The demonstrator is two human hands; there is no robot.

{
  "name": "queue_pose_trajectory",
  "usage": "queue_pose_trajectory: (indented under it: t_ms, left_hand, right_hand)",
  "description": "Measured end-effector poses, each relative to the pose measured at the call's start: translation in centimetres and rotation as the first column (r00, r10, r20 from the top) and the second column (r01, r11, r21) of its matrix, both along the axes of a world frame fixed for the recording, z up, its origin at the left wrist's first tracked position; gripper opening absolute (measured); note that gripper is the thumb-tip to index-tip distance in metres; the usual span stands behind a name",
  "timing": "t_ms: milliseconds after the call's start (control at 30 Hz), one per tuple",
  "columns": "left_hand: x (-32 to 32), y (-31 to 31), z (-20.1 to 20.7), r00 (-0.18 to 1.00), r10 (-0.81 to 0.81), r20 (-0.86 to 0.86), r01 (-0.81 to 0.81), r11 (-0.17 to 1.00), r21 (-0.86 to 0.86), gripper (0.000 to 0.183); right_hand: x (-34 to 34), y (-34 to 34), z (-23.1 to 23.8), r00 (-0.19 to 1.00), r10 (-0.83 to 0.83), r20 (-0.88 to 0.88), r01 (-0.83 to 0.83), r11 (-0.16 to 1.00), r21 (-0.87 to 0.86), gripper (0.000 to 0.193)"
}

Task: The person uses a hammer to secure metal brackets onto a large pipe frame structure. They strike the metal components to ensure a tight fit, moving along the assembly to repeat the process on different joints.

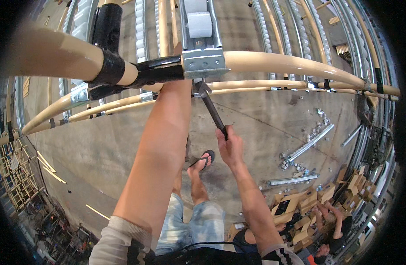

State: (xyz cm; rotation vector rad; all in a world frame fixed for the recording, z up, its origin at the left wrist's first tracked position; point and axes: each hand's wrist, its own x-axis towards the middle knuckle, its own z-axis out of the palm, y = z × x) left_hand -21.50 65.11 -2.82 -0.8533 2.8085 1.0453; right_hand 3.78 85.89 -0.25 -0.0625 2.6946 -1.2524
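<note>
the floor (265, 119) is bare grey-brown concrete, crossed by a thin dark line, inside a wide workshop. loose metal tracks (311, 142) and small scattered rollers (286, 165) lie on it to the right, with opened cardboard boxes (307, 202) lower down and another person (344, 227) in dark clothing beside them. a few cream pipes (52, 168) lie on the floor to the left. across the upper part runs a framework of cream rails (295, 65) with black joints (110, 68), and a roller track (201, 44) meets the front rail at a metal bracket (206, 62). the left forearm (161, 132) reaches straight up and passes beneath that rail; the left hand is mostly hidden behind the rail and track, so how far open it is, or what it holds, cannot be told. the right forearm (254, 194) comes up from the lower right, bent inward, its hand lower than the rail. the right hand (231, 145) is closed around the dark handle of a hammer (214, 110), which slants up and left, its head just below the bracket; whether they touch is unclear.
</note>
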Motion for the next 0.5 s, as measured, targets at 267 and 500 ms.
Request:
queue_pose_trajectory:
  t_ms: [267, 500]
  left_hand:
    - [-0.1, 0.2, 0.1, 0.999, 0.021, 0.036, -0.020, 1.000, -0.022, 0.051]
    - [-1.7, 0.7, -0.6, 0.996, 0.055, 0.065, -0.052, 0.997, -0.052, 0.055]
  right_hand:
    - [0.4, 0.5, 2.1, 0.987, -0.127, 0.103, 0.143, 0.975, -0.168, 0.029]
    - [4.2, 1.6, 0.7, 0.895, -0.224, 0.386, 0.358, 0.877, -0.321, 0.031]
